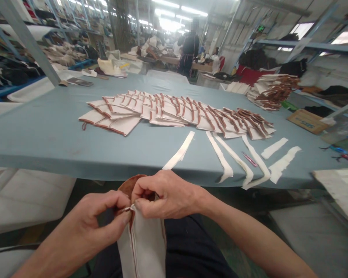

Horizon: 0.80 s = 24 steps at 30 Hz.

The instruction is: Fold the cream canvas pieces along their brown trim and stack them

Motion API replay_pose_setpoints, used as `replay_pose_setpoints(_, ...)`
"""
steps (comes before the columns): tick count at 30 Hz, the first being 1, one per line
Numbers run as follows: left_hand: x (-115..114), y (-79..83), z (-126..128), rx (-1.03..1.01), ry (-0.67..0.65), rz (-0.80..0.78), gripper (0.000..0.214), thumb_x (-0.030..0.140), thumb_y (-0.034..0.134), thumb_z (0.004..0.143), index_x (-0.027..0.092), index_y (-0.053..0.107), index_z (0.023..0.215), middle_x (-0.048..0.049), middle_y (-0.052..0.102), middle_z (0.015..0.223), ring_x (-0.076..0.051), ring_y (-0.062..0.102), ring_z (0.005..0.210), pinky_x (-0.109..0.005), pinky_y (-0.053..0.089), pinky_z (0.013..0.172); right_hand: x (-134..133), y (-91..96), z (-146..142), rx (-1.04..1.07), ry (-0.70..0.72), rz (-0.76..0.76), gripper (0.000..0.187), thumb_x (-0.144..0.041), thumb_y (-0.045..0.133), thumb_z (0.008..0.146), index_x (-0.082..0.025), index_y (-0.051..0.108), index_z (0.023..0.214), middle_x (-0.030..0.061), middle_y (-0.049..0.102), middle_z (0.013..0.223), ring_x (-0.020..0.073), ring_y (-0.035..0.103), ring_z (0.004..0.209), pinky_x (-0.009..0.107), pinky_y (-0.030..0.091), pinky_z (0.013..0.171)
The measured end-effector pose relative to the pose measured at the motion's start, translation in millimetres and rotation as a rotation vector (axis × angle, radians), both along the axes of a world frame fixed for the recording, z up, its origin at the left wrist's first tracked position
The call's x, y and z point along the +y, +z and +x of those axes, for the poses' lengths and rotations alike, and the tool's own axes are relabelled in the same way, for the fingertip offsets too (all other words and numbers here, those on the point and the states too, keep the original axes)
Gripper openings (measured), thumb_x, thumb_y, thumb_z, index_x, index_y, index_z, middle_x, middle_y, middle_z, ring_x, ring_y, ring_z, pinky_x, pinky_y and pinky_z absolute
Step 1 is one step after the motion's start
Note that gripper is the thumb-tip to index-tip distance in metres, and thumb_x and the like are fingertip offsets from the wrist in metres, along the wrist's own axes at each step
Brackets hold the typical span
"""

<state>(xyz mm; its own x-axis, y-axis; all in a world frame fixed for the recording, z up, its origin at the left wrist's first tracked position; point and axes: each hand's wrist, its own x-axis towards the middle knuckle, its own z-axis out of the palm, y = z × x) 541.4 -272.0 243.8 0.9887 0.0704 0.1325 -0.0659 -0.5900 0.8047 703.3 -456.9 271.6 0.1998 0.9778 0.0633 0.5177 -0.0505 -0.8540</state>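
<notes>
A cream fabric piece with brown trim (149, 243) hangs upright over my lap, just in front of the table edge. My left hand (104, 216) pinches the seam at its upper left edge between thumb and fingers. Close beside it, my right hand (159, 193) pinches the same piece near the top of that seam. The fingertips of both hands almost meet, and what lies right between them is too small to make out. A brown rounded part (130, 184) of the piece shows behind the fingers.
Across the blue-grey table (46, 131) lies an overlapping row of cream pieces with brown trim (168, 108). Loose white strips (181, 150) and a small pink tool (249, 159) lie nearer. A taller stack (271, 90) and a cardboard box (307, 120) stand right. A person (189, 50) is far behind.
</notes>
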Motion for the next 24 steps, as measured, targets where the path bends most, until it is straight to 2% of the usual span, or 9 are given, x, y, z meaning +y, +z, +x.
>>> replay_pose_setpoints(5, -4.0, 11.6, 12.3, -0.011, 0.002, 0.163, 0.033, 0.035, 0.054, 0.097, 0.025, 0.063, 0.068, 0.0065, 0.057, 0.062, -0.012, 0.054, 0.056, -0.023, 0.040, 0.055, 2.2, 17.6, -4.7, -0.225, -0.050, -0.079, 0.017, -0.023, 0.065, 0.096, -0.022, 0.059, 0.079, -0.0070, 0.051, 0.066, 0.0105, 0.041, 0.058, 0.028, 0.028, 0.061)
replay_pose_setpoints(8, -5.6, 21.7, 19.8, 0.038, 0.004, 0.235, 0.033, 0.036, 0.051, 0.093, 0.024, 0.060, 0.063, 0.0053, 0.053, 0.060, -0.013, 0.051, 0.054, -0.024, 0.037, 0.052, 1.6, 23.1, -4.7, -0.357, -0.071, -0.102, 0.021, -0.019, 0.063, 0.098, -0.022, 0.058, 0.078, -0.0042, 0.056, 0.069, 0.0125, 0.040, 0.061, 0.031, 0.024, 0.062)
replay_pose_setpoints(10, -5.4, 25.8, 24.0, 0.072, 0.010, 0.241, 0.032, 0.038, 0.052, 0.092, 0.024, 0.061, 0.064, 0.0042, 0.054, 0.061, -0.014, 0.053, 0.056, -0.023, 0.037, 0.051, 1.8, 21.9, -2.3, -0.381, -0.079, -0.079, 0.017, -0.017, 0.062, 0.099, -0.022, 0.062, 0.083, -0.0017, 0.063, 0.075, 0.0140, 0.046, 0.065, 0.031, 0.025, 0.063)
replay_pose_setpoints(12, -3.9, 26.8, 27.9, 0.083, 0.018, 0.187, 0.031, 0.039, 0.055, 0.092, 0.024, 0.062, 0.066, 0.0036, 0.060, 0.064, -0.015, 0.056, 0.060, -0.022, 0.041, 0.052, 3.7, 16.6, 2.2, -0.289, -0.072, -0.029, 0.010, -0.018, 0.063, 0.102, -0.021, 0.066, 0.093, 0.0000, 0.072, 0.085, 0.0149, 0.057, 0.072, 0.028, 0.033, 0.066)
replay_pose_setpoints(14, -1.5, 25.7, 31.3, 0.078, 0.026, 0.091, 0.029, 0.041, 0.058, 0.091, 0.024, 0.062, 0.068, 0.0031, 0.066, 0.069, -0.017, 0.061, 0.065, -0.022, 0.047, 0.057, 7.2, 8.2, 7.7, -0.111, -0.063, 0.021, 0.004, -0.021, 0.064, 0.105, -0.021, 0.068, 0.105, 0.0004, 0.077, 0.094, 0.0151, 0.065, 0.080, 0.026, 0.042, 0.072)
replay_pose_setpoints(17, 2.3, 22.9, 33.7, 0.077, 0.066, -0.061, 0.034, 0.046, 0.061, 0.093, 0.024, 0.063, 0.068, 0.0030, 0.066, 0.069, -0.018, 0.062, 0.067, -0.022, 0.051, 0.060, 12.4, -5.3, 14.1, 0.115, -0.054, 0.070, 0.011, -0.027, 0.068, 0.106, -0.021, 0.066, 0.115, -0.0003, 0.078, 0.098, 0.0153, 0.069, 0.087, 0.026, 0.049, 0.078)
replay_pose_setpoints(21, 3.6, 21.3, 30.9, 0.150, 0.109, -0.187, 0.043, 0.056, 0.067, 0.094, 0.023, 0.061, 0.068, 0.0050, 0.058, 0.063, -0.015, 0.052, 0.059, -0.021, 0.044, 0.053, 12.3, -16.5, 14.2, 0.158, -0.059, 0.078, 0.026, -0.038, 0.074, 0.103, -0.021, 0.066, 0.120, 0.0017, 0.076, 0.106, 0.0169, 0.068, 0.092, 0.029, 0.052, 0.083)
replay_pose_setpoints(24, 0.6, 16.6, 25.1, 0.189, 0.149, -0.191, 0.044, 0.060, 0.067, 0.096, 0.023, 0.066, 0.072, 0.0033, 0.064, 0.065, -0.017, 0.057, 0.061, -0.022, 0.047, 0.055, 8.7, -19.4, 10.3, 0.163, -0.089, 0.045, 0.034, -0.041, 0.078, 0.098, -0.021, 0.067, 0.124, 0.0043, 0.076, 0.116, 0.0187, 0.069, 0.096, 0.032, 0.054, 0.086)
